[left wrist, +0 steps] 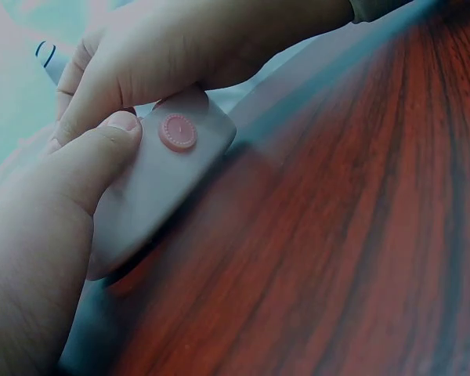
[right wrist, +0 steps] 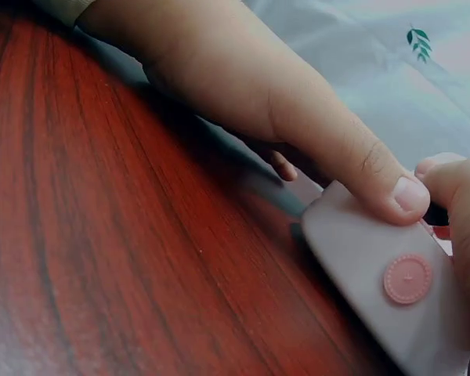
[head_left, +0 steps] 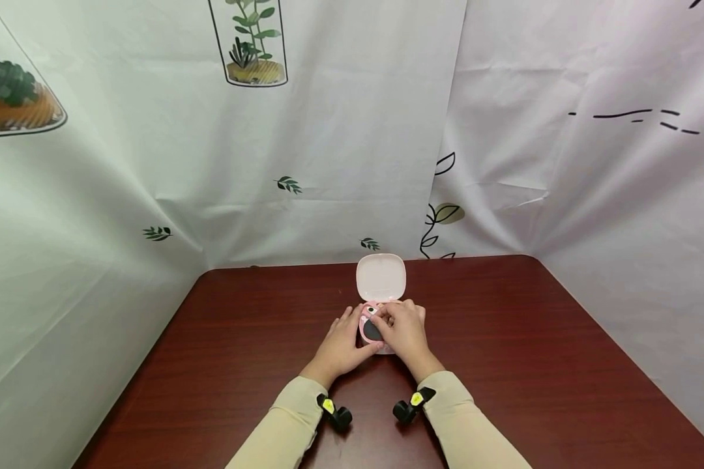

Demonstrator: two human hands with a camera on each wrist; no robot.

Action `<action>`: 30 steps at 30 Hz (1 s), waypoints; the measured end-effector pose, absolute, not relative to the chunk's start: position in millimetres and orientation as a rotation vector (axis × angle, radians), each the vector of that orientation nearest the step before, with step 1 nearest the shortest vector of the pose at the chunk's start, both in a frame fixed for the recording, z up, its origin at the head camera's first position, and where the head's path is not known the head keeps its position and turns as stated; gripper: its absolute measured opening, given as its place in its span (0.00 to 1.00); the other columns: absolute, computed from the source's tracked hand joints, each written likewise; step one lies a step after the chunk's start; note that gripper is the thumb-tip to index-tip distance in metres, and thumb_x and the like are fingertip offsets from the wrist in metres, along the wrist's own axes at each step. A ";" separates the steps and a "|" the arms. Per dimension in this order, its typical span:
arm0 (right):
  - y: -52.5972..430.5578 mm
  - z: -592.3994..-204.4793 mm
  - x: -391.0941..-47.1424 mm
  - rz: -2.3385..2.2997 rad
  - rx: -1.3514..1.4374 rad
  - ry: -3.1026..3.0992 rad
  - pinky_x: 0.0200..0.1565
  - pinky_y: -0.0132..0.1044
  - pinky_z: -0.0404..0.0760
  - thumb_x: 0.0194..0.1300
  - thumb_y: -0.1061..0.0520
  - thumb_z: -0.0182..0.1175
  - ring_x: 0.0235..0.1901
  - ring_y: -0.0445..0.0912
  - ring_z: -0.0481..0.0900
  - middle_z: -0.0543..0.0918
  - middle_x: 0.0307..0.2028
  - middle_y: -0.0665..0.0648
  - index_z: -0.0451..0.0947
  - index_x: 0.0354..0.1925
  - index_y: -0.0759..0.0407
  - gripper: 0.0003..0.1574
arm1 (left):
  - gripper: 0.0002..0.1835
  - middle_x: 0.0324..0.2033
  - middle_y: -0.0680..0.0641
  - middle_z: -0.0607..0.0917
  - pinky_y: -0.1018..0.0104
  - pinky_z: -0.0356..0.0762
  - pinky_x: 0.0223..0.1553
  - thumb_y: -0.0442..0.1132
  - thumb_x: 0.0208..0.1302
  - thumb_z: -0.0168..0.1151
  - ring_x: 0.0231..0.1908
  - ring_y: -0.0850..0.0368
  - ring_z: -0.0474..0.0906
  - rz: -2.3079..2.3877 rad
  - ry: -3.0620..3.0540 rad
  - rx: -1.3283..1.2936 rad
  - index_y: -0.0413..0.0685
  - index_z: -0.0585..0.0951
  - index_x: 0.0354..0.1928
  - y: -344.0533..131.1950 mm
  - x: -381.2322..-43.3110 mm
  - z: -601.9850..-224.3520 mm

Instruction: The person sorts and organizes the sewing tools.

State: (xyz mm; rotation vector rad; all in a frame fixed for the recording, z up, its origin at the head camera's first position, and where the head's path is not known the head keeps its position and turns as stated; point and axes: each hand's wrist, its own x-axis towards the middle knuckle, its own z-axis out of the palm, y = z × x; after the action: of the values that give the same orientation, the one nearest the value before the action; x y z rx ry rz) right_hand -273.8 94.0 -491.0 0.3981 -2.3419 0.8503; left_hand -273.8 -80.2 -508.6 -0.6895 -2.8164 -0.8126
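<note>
A small white box [head_left: 385,350] stands on the table with its pale lid [head_left: 381,278] flipped up behind it. A pink round button [left wrist: 178,131] sits on the box's front. In the opening lies a pink cartoon-faced piece [head_left: 365,314] with a dark oval [head_left: 372,330]. My left hand [head_left: 341,348] holds the box, fingers along its left side and thumb [right wrist: 407,196] on the front rim. My right hand [head_left: 407,329] reaches over from the right, thumb and index finger pinching at the pink piece. Exactly what lies between those fingertips I cannot tell.
The dark red wooden table [head_left: 258,312] has rounded back corners. A white patterned cloth [head_left: 340,150] hangs behind it and along both sides. A black wrist strap with a small camera [head_left: 337,415] is worn on the left wrist, and another camera [head_left: 407,409] on the right.
</note>
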 end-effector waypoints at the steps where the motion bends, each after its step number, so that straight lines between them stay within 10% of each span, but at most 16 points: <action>1: 94.0 -491.0 -273.5 0.840 0.404 -2.339 0.48 0.53 0.63 0.58 0.50 0.75 0.35 0.46 0.72 0.83 0.26 0.45 0.83 0.27 0.48 0.10 | 0.54 0.75 0.42 0.63 0.38 0.55 0.72 0.72 0.62 0.58 0.76 0.41 0.54 -0.816 -2.813 -0.691 0.42 0.58 0.78 -80.2 -273.5 -508.1; 17: 102.6 -485.8 -280.5 0.937 0.260 -2.287 0.45 0.51 0.66 0.59 0.53 0.74 0.38 0.53 0.73 0.80 0.32 0.53 0.83 0.28 0.53 0.09 | 0.54 0.74 0.42 0.65 0.38 0.55 0.72 0.72 0.62 0.58 0.76 0.41 0.55 -0.810 -2.813 -0.696 0.42 0.58 0.78 -79.1 -270.8 -509.0; 30: 152.1 -407.2 -367.3 1.962 -0.069 -2.493 0.64 0.58 0.72 0.76 0.29 0.41 0.66 0.63 0.71 0.69 0.70 0.68 0.63 0.75 0.57 0.45 | 0.54 0.74 0.42 0.65 0.41 0.53 0.74 0.71 0.61 0.59 0.76 0.44 0.54 -0.799 -2.828 -0.673 0.43 0.58 0.78 -79.7 -272.0 -507.8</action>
State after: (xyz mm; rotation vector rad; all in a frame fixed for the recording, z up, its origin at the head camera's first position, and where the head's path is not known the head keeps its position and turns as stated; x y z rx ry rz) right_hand -367.3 152.1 -407.2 -0.0686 -2.4928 1.9617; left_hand -272.0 -79.7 -507.8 -0.6729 -2.8276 -0.7989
